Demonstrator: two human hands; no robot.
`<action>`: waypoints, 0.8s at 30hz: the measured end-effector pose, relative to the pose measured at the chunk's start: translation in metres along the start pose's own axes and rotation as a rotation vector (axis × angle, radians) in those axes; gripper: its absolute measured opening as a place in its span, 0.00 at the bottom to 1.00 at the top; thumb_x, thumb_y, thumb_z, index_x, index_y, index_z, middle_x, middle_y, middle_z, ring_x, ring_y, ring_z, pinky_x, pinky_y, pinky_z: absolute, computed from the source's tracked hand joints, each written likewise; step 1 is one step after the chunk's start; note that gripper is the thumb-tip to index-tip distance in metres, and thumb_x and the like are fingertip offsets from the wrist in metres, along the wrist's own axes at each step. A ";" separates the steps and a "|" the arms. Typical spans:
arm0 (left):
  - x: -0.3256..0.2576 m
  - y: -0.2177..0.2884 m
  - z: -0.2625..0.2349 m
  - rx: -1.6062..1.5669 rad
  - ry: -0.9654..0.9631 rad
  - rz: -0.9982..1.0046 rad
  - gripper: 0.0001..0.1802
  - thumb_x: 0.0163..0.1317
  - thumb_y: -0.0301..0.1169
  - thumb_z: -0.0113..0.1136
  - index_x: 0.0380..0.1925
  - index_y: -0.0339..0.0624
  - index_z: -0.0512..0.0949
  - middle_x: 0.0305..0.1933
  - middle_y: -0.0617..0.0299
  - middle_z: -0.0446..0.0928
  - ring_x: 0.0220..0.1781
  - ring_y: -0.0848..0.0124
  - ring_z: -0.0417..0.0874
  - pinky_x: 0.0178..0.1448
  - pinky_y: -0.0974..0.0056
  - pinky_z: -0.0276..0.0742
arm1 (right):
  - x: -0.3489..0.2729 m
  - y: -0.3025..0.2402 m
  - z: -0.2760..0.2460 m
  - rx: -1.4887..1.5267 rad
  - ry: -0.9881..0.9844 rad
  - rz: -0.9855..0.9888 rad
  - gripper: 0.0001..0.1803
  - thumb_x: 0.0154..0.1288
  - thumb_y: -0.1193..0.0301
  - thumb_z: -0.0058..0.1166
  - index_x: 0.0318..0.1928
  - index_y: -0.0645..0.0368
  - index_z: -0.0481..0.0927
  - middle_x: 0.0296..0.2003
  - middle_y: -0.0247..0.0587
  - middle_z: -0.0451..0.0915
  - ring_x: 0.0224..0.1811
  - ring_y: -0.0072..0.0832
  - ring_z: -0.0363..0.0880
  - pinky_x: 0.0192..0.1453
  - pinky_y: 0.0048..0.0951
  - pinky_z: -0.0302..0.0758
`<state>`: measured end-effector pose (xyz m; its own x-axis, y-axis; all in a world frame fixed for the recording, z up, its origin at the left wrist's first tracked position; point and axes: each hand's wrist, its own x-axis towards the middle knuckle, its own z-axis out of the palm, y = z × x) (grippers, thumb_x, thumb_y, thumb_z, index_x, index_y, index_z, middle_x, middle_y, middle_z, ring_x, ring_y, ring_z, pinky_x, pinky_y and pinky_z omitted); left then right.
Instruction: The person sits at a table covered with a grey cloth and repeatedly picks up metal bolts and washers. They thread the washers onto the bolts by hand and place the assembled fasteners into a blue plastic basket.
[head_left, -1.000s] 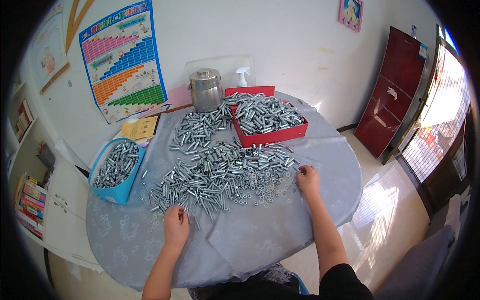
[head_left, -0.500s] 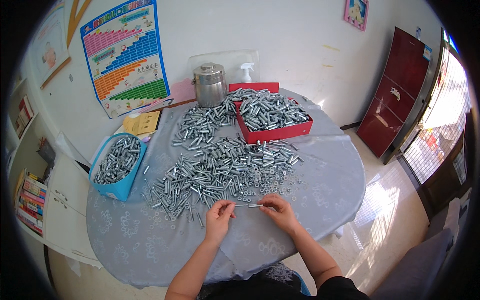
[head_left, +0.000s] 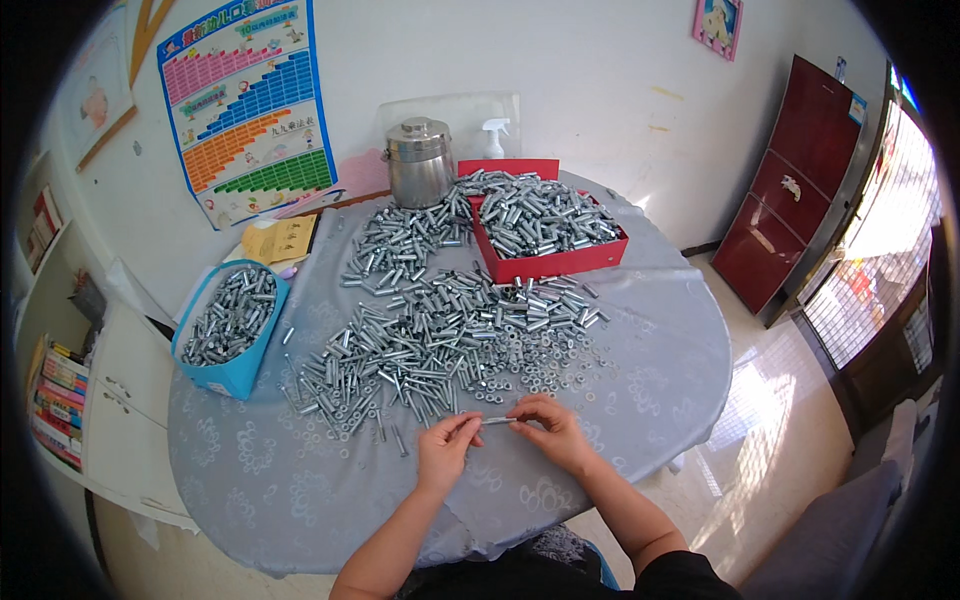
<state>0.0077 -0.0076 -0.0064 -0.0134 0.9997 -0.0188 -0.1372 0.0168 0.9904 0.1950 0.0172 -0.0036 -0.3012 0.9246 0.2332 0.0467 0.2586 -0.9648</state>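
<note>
My left hand point(head_left: 447, 450) and my right hand point(head_left: 549, 430) meet over the near part of a round table covered in a grey patterned cloth point(head_left: 300, 480). Between their fingertips they hold one small silver metal bolt point(head_left: 497, 421), lying level. Just beyond the hands spreads a big loose pile of the same silver bolts, sleeves and washers point(head_left: 440, 330).
A red box point(head_left: 560, 262) full of metal parts stands at the back. A blue box point(head_left: 232, 370) of parts sits at the left edge. A steel pot point(head_left: 417, 162), a spray bottle point(head_left: 494, 138) and a yellow booklet point(head_left: 278, 238) are at the far side. A red cabinet point(head_left: 790, 180) stands right.
My hands were spread apart at the pile's edges. They came together near the front edge and now hold one bolt between them.
</note>
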 end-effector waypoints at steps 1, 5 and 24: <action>-0.005 0.005 0.005 0.069 -0.008 -0.023 0.12 0.61 0.28 0.52 0.41 0.31 0.75 0.28 0.61 0.77 0.26 0.77 0.76 0.33 0.73 0.74 | -0.001 0.001 0.002 0.010 -0.006 -0.008 0.10 0.54 0.80 0.56 0.39 0.63 0.78 0.41 0.39 0.71 0.45 0.26 0.74 0.48 0.24 0.74; -0.014 0.000 0.016 0.036 -0.073 -0.086 0.15 0.63 0.31 0.50 0.45 0.30 0.74 0.30 0.56 0.78 0.25 0.76 0.78 0.32 0.72 0.75 | -0.005 0.000 0.010 0.020 0.003 -0.016 0.09 0.53 0.81 0.57 0.37 0.63 0.78 0.40 0.40 0.73 0.43 0.26 0.75 0.47 0.24 0.75; -0.009 0.002 0.006 -0.226 -0.100 -0.174 0.12 0.64 0.27 0.47 0.42 0.30 0.73 0.32 0.53 0.77 0.25 0.72 0.78 0.30 0.70 0.78 | -0.019 -0.011 -0.068 -0.811 0.345 0.238 0.09 0.46 0.68 0.61 0.28 0.59 0.80 0.26 0.41 0.76 0.29 0.35 0.74 0.35 0.32 0.71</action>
<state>0.0139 -0.0168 -0.0038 0.1260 0.9789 -0.1608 -0.3462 0.1953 0.9176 0.2646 0.0154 0.0107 0.0977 0.9772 0.1884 0.7659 0.0471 -0.6413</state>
